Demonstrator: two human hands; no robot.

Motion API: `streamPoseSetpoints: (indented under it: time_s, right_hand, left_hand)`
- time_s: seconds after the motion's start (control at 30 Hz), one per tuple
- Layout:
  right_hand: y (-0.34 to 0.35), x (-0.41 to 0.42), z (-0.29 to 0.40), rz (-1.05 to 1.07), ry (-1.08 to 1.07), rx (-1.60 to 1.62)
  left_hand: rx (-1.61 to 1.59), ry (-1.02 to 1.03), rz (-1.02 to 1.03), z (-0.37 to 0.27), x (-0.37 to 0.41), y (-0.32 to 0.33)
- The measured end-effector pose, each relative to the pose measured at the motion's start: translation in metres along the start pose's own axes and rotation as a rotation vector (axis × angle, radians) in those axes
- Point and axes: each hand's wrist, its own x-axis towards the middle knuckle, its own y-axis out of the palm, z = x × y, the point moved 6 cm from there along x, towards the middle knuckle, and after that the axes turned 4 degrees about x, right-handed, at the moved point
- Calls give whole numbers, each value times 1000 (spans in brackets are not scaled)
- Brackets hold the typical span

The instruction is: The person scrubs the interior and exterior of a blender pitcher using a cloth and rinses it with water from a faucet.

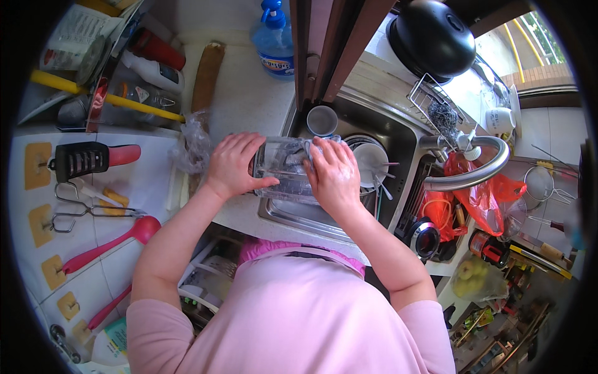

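Note:
A clear rectangular container [284, 161], glass or plastic, lies on its side between my hands above the sink's left part. My left hand [236, 163] grips its left end, with the thumb along the near side. At the other end my right hand [335, 170] presses a wet grey cloth [312, 148] against it, and suds shine on the back of that hand. Most of the cloth is hidden under my fingers. Behind and to the right, a stack of bowls [371, 156] with chopsticks and spoons stands in the stainless steel sink [402, 154]. A grey cup [322, 120] sits farther back.
A curved faucet [486, 182] reaches over the sink's right edge, beside a wire rack [423, 96] with a steel scourer [443, 119]. A blue pump bottle [275, 42] stands at the back. A brown window frame [322, 51] juts towards the sink. Utensils, including a pink ladle [145, 229], hang at left.

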Motion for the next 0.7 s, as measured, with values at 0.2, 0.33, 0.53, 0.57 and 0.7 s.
streamPoseSetpoints:
  time_s: [0.2, 0.33, 0.53, 0.57, 0.7]
  right_hand:
    - [-17, -41, 8, 79, -23, -39]
    - [-4, -16, -3, 25, 7, -9]
    - [-14, -62, 12, 93, 7, -12]
    - [-14, -70, 11, 74, 1, -14]
    - [-18, -49, -5, 10, 80, 60]
  left_hand:
    - [2, 25, 9, 0, -3, 1]
    - [-7, 26, 17, -1, -1, 2]
    - [17, 3, 37, -1, -2, -1]
    - [13, 5, 39, -1, -2, 0]
    - [-7, -8, 45, -2, -4, 0]
